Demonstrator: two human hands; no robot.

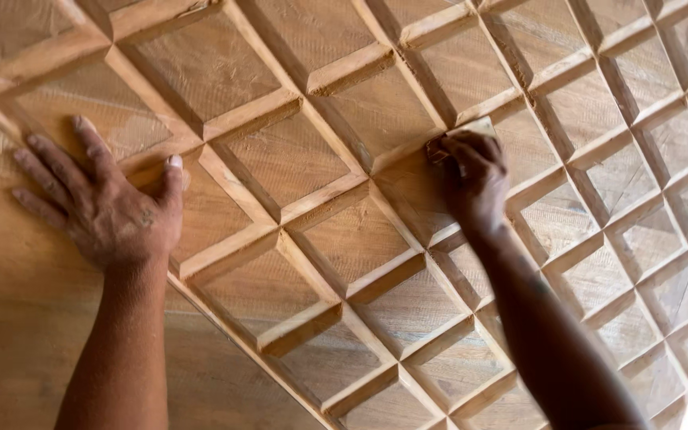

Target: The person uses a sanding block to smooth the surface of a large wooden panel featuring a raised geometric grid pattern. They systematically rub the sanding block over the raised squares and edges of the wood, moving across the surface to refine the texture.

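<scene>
A large carved wooden panel [312,159] fills nearly the whole view, its face cut into a lattice of diamond-shaped recessed cells, each cell sloping down to raised ribs that cross one another diagonally. The wood is pale reddish brown, with fine grain and faint scratch lines showing in the sloped faces. Along the lower left runs the panel's flat, uncarved border [17,318], a broad smooth band that meets the carved field at a diagonal edge. At the far lower right corner a sliver of bright white background shows past the panel. Two bare forearms reach up from the bottom edge of the view. The left hand [109,203] lies open and flat, fingers spread wide, palm pressed down where the smooth border meets the first row of cells; its thumb stretches out over a rib toward the carved field, and it holds nothing. The right hand [475,179] sits well apart from it, further into the lattice, curled closed with its fingers bent over a small piece of sandpaper [471,131]. The sandpaper is a pale tan sheet, folded or doubled, and only its upper edge and a darker corner at the left peek out beyond the fingers. It is pressed against the sloped face of one cell, just beside a rib junction near the middle of the panel.
</scene>
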